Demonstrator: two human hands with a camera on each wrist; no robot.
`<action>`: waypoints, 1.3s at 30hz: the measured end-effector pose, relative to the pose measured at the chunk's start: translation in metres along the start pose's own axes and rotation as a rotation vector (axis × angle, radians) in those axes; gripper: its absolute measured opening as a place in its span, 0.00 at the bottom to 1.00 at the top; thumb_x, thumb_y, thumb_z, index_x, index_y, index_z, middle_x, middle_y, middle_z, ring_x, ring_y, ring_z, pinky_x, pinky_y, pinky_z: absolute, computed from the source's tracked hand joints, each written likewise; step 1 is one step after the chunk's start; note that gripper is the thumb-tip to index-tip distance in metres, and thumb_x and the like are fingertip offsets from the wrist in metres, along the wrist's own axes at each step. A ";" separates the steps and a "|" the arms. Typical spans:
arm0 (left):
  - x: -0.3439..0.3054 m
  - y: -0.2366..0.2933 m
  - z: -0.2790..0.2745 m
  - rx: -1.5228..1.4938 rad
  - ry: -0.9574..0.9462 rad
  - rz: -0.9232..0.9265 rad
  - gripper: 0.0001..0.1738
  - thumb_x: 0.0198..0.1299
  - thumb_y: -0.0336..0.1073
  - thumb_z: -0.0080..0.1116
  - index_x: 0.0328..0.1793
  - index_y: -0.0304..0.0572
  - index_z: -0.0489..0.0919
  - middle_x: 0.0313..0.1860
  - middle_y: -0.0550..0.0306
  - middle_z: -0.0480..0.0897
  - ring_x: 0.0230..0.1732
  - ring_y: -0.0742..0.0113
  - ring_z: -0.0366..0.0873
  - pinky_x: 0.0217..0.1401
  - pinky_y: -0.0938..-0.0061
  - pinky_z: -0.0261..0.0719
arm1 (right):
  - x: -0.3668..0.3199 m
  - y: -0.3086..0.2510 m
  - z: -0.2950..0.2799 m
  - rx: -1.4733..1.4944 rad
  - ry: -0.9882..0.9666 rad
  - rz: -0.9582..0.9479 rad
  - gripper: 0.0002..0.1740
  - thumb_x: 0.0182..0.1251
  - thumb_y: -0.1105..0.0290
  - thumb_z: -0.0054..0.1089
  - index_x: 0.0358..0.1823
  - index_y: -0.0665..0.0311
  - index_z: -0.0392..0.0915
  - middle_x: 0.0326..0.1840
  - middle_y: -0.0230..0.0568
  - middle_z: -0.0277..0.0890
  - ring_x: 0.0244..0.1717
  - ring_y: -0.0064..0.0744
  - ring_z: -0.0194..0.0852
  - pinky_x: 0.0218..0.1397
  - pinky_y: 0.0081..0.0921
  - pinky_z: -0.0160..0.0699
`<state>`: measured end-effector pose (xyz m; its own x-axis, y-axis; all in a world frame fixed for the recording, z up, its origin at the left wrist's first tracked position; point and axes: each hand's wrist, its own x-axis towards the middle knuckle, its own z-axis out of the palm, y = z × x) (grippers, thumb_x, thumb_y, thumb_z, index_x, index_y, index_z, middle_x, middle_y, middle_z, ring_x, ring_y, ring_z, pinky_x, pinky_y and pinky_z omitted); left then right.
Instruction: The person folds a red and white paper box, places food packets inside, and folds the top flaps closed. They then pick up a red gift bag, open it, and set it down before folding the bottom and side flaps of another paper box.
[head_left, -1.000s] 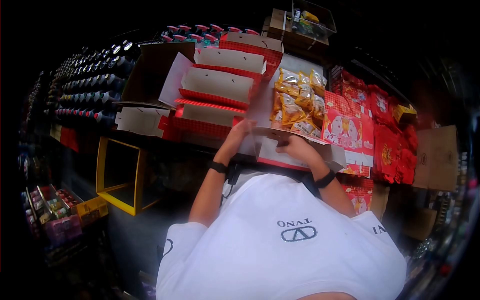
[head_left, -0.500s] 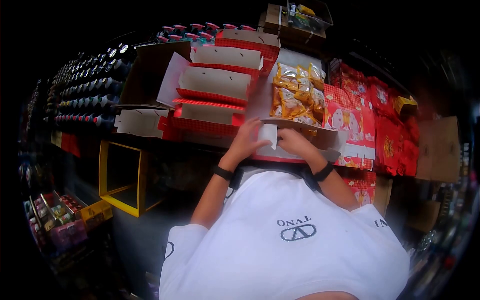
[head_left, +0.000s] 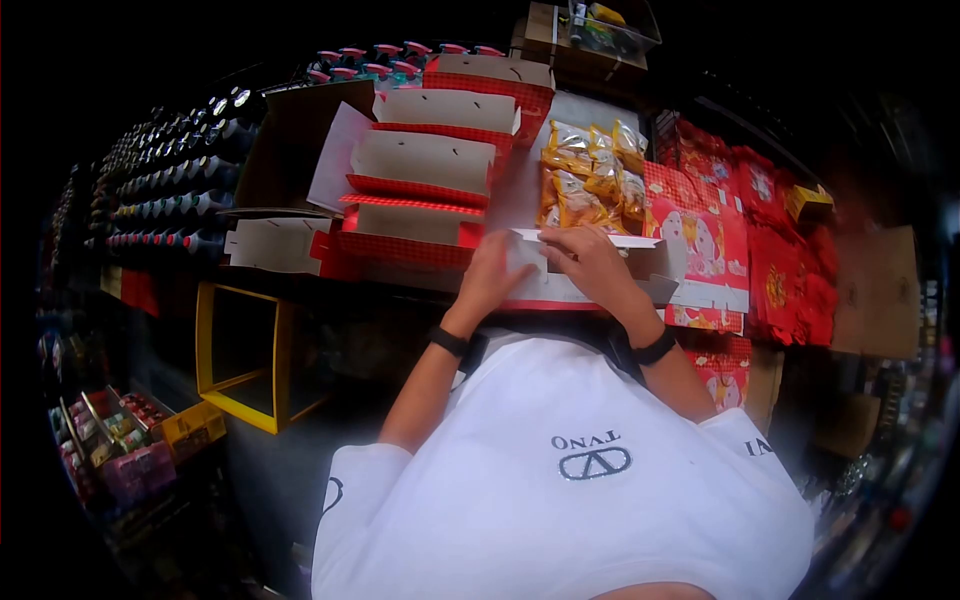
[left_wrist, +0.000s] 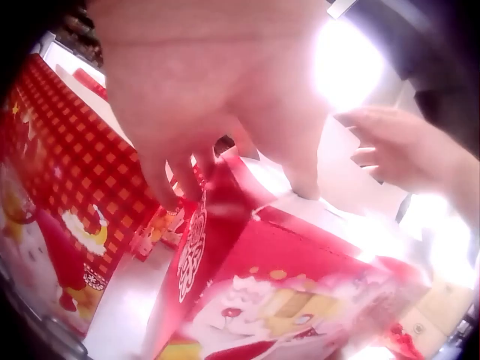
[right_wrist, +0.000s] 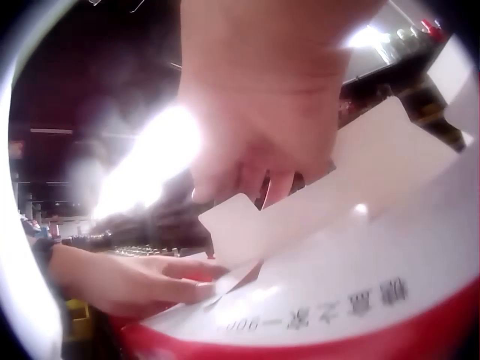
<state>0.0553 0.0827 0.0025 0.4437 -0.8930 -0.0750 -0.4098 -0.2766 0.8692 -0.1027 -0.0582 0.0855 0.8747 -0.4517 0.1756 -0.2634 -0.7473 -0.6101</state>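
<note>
An open gift box of red and white cardboard (head_left: 560, 290) lies in front of the person at the table's near edge. At its left end is the left hand (head_left: 490, 275), its fingers outside the red end panel (left_wrist: 206, 240) and its thumb on the inner side, gripping it. The right hand (head_left: 597, 268) reaches over the box near that same end. In the right wrist view its fingers curl behind a white cardboard flap (right_wrist: 255, 232) and hold it. Printed characters show on the box's white wall (right_wrist: 337, 277). The right fingertips are partly hidden.
Several open red-checked boxes (head_left: 410, 250) stand in a row at the left. Yellow snack packets (head_left: 575, 205) lie behind the box, with printed flat cartons (head_left: 695, 240) and red packages (head_left: 775, 285) to the right. A yellow frame (head_left: 205, 340) stands lower left.
A small white flap stood up at the left end between the hands half a second ago; it no longer stands there. The right hand has moved left and up, over the box.
</note>
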 end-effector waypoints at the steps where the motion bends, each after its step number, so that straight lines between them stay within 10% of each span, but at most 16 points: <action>1: 0.001 0.000 0.000 0.002 -0.006 -0.018 0.41 0.61 0.42 0.79 0.76 0.33 0.70 0.74 0.40 0.74 0.75 0.42 0.74 0.77 0.59 0.74 | -0.003 0.004 0.001 0.005 -0.026 0.026 0.15 0.69 0.65 0.72 0.54 0.61 0.88 0.50 0.42 0.88 0.57 0.48 0.82 0.69 0.46 0.73; 21: 0.008 -0.062 0.021 -0.223 0.086 0.041 0.33 0.66 0.33 0.71 0.76 0.32 0.72 0.82 0.38 0.68 0.83 0.44 0.66 0.84 0.60 0.67 | -0.035 0.001 0.032 -0.290 0.055 -0.205 0.21 0.64 0.75 0.68 0.60 0.57 0.86 0.60 0.46 0.81 0.64 0.50 0.77 0.68 0.43 0.78; 30: -0.014 -0.009 -0.045 0.355 -0.170 0.173 0.27 0.68 0.43 0.71 0.70 0.44 0.80 0.78 0.56 0.76 0.52 0.45 0.89 0.57 0.59 0.89 | -0.031 0.013 0.020 -0.261 0.206 -0.169 0.19 0.60 0.79 0.68 0.53 0.58 0.89 0.49 0.40 0.86 0.55 0.47 0.83 0.62 0.43 0.81; 39: -0.023 0.003 -0.050 0.195 -0.036 0.329 0.39 0.57 0.44 0.82 0.74 0.46 0.77 0.75 0.54 0.79 0.56 0.48 0.88 0.57 0.63 0.89 | -0.022 0.012 0.013 -0.226 0.194 -0.099 0.18 0.66 0.74 0.67 0.57 0.59 0.88 0.56 0.39 0.88 0.60 0.44 0.82 0.69 0.44 0.77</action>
<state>0.0842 0.1204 0.0314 0.2362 -0.9562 0.1727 -0.6712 -0.0320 0.7405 -0.1202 -0.0507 0.0646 0.8121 -0.4401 0.3831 -0.2841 -0.8717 -0.3992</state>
